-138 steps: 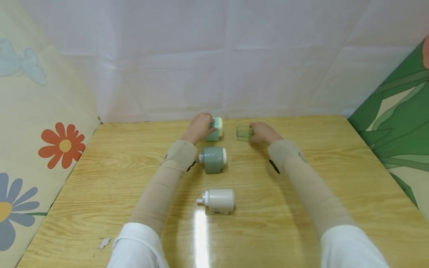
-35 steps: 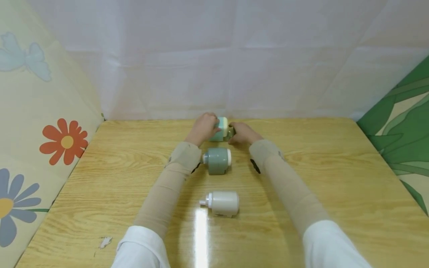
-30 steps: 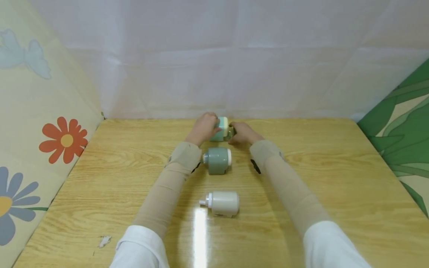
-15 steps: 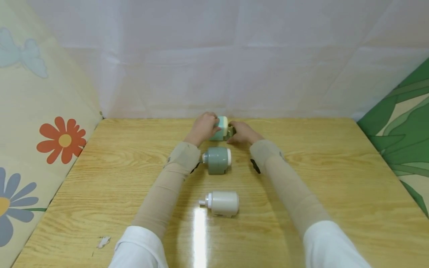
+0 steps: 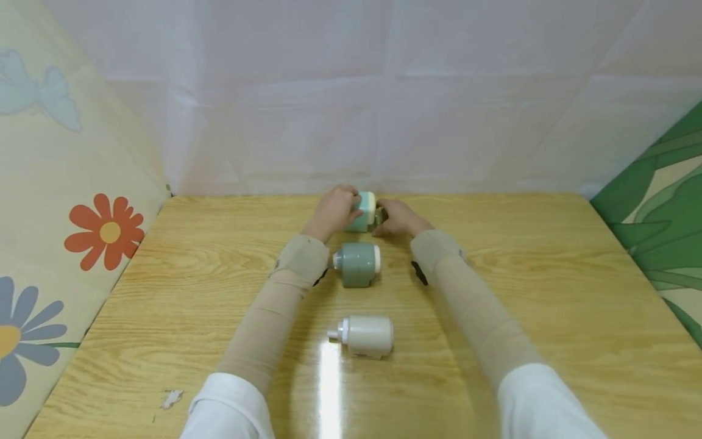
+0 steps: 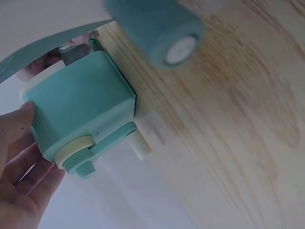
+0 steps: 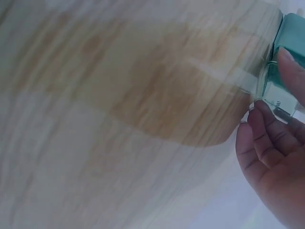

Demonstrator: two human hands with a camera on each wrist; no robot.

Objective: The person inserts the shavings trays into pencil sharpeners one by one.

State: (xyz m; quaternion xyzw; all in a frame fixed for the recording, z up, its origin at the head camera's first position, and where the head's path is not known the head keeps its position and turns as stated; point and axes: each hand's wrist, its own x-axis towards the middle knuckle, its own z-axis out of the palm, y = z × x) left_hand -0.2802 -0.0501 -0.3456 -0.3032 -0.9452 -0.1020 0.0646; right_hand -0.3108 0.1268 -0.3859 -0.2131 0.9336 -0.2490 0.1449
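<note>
A teal crank pencil sharpener (image 6: 81, 90) with a cream end lies at the back of the table. My left hand (image 5: 331, 213) grips its body from the left, thumb on one face and fingers round the crank side. In the left wrist view, the crank arm (image 6: 112, 145) with its cream knob shows beside the fingers. My right hand (image 5: 401, 218) pinches a see-through green shavings drawer (image 7: 279, 99) between thumb and fingertips. The drawer stands right at the sharpener's cream end, lined up with it, partly hidden by the right hand.
Nearer me lie a grey-green sharpener (image 5: 358, 264) with a white end and a cream sharpener (image 5: 370, 335). A white sheet (image 5: 285, 134) hangs behind the wooden table (image 5: 493, 292). Flower-printed panels (image 5: 44, 244) stand at the sides. A torn patch (image 5: 172, 399) marks the front left.
Since the oldest frame, my right hand has moved left, bringing the drawer from apart up to the sharpener's end. Over the last second both hands stay almost still; the view shifts slightly.
</note>
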